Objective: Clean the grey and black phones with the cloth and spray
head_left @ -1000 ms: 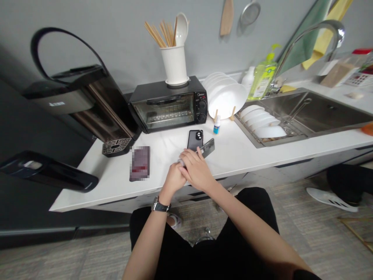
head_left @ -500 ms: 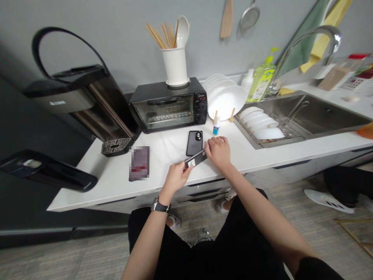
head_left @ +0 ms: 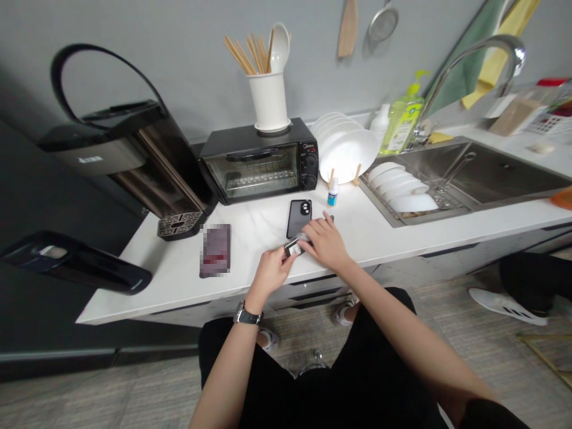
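The phone's [head_left: 294,248] long axis slants toward upper right; the left hand [head_left: 270,271] pinches its lower-left end, the right hand [head_left: 328,244] covers its middle, grip unclear.

There's your left hand [head_left: 272,269] pinching, thumb uppermost; your right hand [head_left: 328,244] arches palm-down near it, fingers apparently bent, forearms [head_left: 397,330] converging.
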A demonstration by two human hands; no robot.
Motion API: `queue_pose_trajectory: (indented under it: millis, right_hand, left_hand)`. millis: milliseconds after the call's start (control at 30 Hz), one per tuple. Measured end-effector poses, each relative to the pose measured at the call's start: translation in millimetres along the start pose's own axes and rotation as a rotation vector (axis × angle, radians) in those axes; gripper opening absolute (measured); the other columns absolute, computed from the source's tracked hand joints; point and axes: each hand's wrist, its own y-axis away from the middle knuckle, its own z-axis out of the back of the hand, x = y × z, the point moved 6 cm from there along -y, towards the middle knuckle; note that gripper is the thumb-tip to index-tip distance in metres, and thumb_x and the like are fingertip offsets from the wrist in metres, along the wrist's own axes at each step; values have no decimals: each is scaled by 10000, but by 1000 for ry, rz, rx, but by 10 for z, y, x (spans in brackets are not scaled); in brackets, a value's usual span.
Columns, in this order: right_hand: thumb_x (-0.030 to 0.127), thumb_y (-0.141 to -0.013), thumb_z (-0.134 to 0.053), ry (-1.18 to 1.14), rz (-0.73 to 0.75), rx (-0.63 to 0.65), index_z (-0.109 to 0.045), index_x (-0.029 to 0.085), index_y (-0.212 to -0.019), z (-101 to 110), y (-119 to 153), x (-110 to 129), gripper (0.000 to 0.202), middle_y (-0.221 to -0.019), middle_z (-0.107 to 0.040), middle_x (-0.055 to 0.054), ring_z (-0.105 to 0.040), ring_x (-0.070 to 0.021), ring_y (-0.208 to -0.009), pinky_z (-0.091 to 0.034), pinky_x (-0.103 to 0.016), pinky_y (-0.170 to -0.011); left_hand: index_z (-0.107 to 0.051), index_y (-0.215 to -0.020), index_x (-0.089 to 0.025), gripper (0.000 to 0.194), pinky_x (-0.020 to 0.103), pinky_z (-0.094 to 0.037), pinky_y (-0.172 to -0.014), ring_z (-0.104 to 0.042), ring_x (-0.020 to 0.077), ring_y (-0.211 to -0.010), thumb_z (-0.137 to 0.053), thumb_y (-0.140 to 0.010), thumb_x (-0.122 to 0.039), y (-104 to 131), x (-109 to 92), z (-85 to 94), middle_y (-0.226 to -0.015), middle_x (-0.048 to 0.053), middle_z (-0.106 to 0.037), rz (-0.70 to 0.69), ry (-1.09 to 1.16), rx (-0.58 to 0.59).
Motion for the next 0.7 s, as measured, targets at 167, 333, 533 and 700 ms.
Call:
queue_pose_trajectory:
  millis: [167, 333, 533, 700]
  right_hand:
    - [374, -1090, -447, 110, -221, -48, -685, 200, -851, 92, -115, -544, 379, -877, -713, -89, -610, -258, -906, -403, -435, -1056]
    - [300, -1077, -430, 105, -307, -99, -714, 171, -961, 15, -117, -104, 333, -993, -742, -119, -631, -286, -1027, -320, -514, -1182]
    - [394, -1094, -423, -103, 54, 11, -450, 132, -1565, -147, 77, 698, 540, -1576, -545, -163, -361, -328, -1546, -143, -604, -1315]
    - [443, -1101, -437, -41, -38, -14, -569, 138, -1436, -45, 133, 212, 471, -1440, -644, -170, -511, -329, -1410, -198, -595, -1300]
  left_hand:
    - [-687, -885, -172, 187, 229, -431, -623, -643, 160, -690, -640, -990, -319, 5, 18, -20, -769, 36, -741, 25, 58, -11]
    - [-661, -868, -173, 184, 238, -397, -602, -614, 161, -641, -620, -990, -305, 0, 7, -10, -711, 21, -698, 11, 13, -2]
    - [-658, -807, -180, 173, 286, -453, -688, -681, 220, -743, -551, -844, -49, -21, -49, 26, -808, 83, -744, -72, -89, 17]
    - [-651, -833, -174, 150, 253, -397, -600, -601, 170, -621, -600, -962, -232, -3, 1, 5, -693, 29, -687, -15, -36, -1]
